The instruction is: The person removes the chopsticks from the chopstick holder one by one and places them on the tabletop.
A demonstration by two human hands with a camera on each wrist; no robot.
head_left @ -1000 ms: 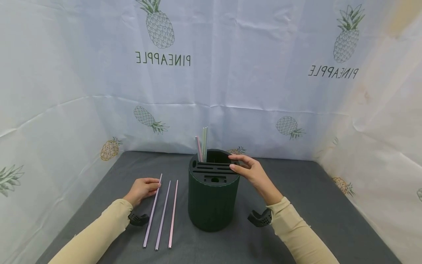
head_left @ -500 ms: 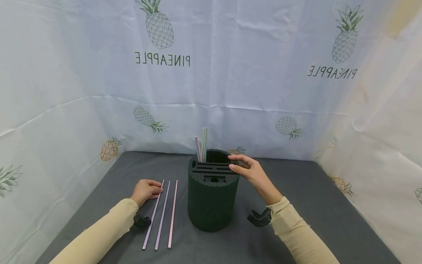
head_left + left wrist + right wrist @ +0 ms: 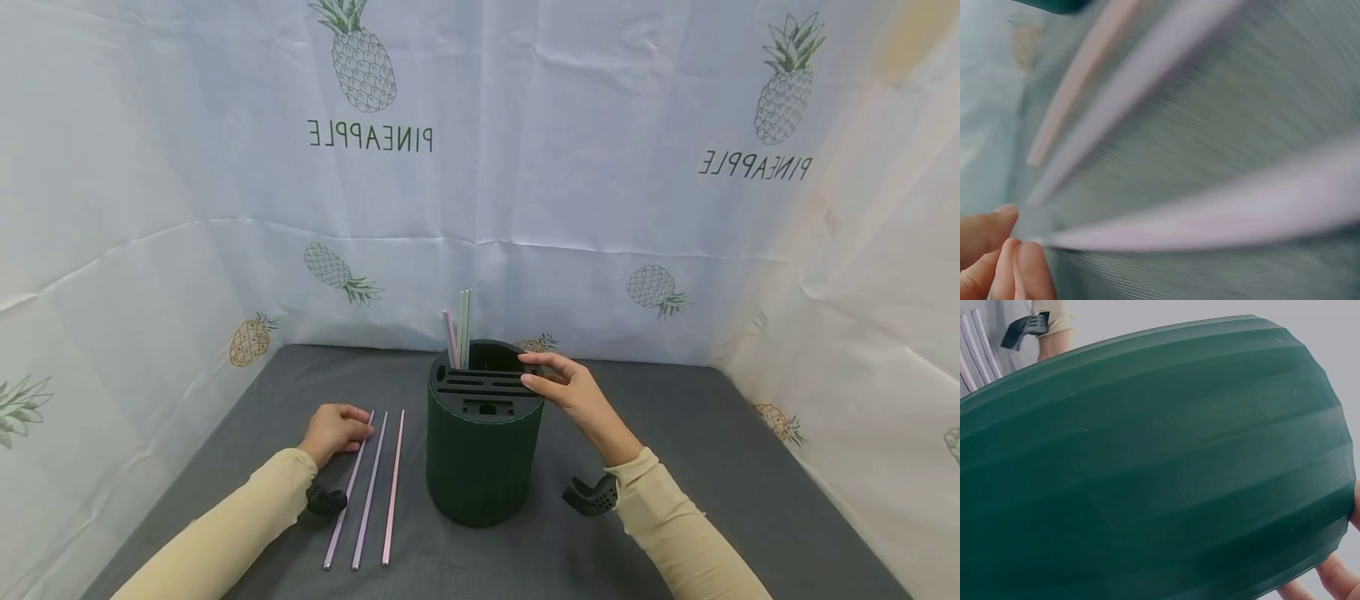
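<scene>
At the left, my left hand [image 3: 337,432] pinches the far end of a lilac metal chopstick [image 3: 348,493] between thumb and fingers; the near end lies towards the front of the cloth. Just right of it lie a second lilac chopstick [image 3: 371,490] and a pink chopstick [image 3: 393,488], almost parallel. My right hand [image 3: 564,387] grips the right side of the top rim of a dark green round knife block [image 3: 483,467], thumb and index finger apart on it. The ribbed wall of the knife block [image 3: 1166,462] fills most of the right wrist view, with fingertips [image 3: 1338,578] at its rim.
Several chopsticks [image 3: 464,329], green and pink, stand upright in the rear compartment of the knife block. Its top has narrow slots. A dark grey cloth [image 3: 645,417] covers the table, and white pineapple-print curtains [image 3: 555,208] enclose the back and sides.
My left hand has shifted slightly to the right, and the far end of its chopstick has come a little right and nearer. The right hand stays on the knife block.
</scene>
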